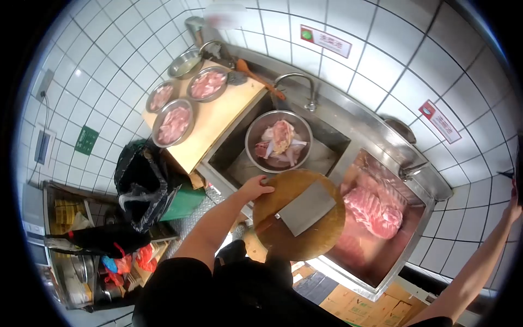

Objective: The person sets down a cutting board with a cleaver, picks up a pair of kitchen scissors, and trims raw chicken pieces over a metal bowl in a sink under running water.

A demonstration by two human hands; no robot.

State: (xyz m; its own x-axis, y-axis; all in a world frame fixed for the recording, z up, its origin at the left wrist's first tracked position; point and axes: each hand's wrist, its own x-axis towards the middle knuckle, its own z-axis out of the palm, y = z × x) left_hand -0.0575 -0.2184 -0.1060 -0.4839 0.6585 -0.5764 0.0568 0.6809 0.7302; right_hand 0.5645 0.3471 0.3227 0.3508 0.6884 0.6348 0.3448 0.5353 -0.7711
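My left hand point(257, 188) grips the left edge of a round wooden chopping board point(265, 215), with the thumb over its top. A cleaver point(306, 208) lies flat on the board, its broad blade toward the upper right. At the far right edge, my right hand point(513, 208) is raised beside the tiled wall, near a dark object point(506, 175) cut off by the view; its fingers are too dim to make out. Behind the board, a metal bowl point(251, 139) of meat pieces point(283, 136) stands in the left sink basin. Slabs of ribs point(373, 210) lie in the reddish water of the right basin.
Several metal bowls point(173, 122) of cut meat stand on a wooden board point(218, 122) at the upper left, near a wooden spatula point(260, 78). Faucets point(310, 90) rise behind the basins. A bin lined with a black bag point(143, 174) and a cluttered shelf point(68, 218) are at the left.
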